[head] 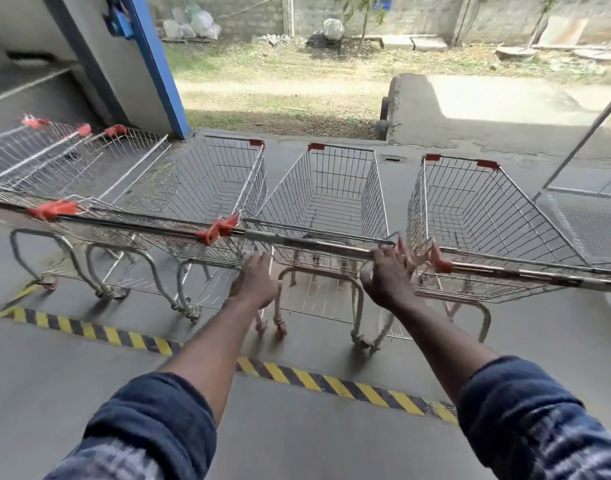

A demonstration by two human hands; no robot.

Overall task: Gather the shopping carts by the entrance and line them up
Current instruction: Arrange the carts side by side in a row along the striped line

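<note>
Left hand (254, 282) reaches out just under the handle bar (318, 245) of the middle cart (331, 188), fingers loosely stretched forward and holding nothing. My right hand (389, 275) is at the bar's right end with the fingers spread and upright, at most brushing the bar. The blur keeps me from saying whether it touches.

Most of the gathering looks done. The middle cart stands with its handle toward me, the left cart (221, 181) close beside it and the right cart (477, 209) a little apart and angled outward. Further left, more carts (72, 150) sit pushed together against the wall. What I judge is left is the lining up: closing that gap on the right and squaring the handles into one straight row.

The floor (89, 393) is smooth grey concrete with a yellow-and-black hazard stripe (297, 374) running across it between me and the carts. A blue-edged pillar (155, 64) marks the entrance, and beyond it lies a sunlit yard: patchy grass, a block wall, some filled bags.
</note>
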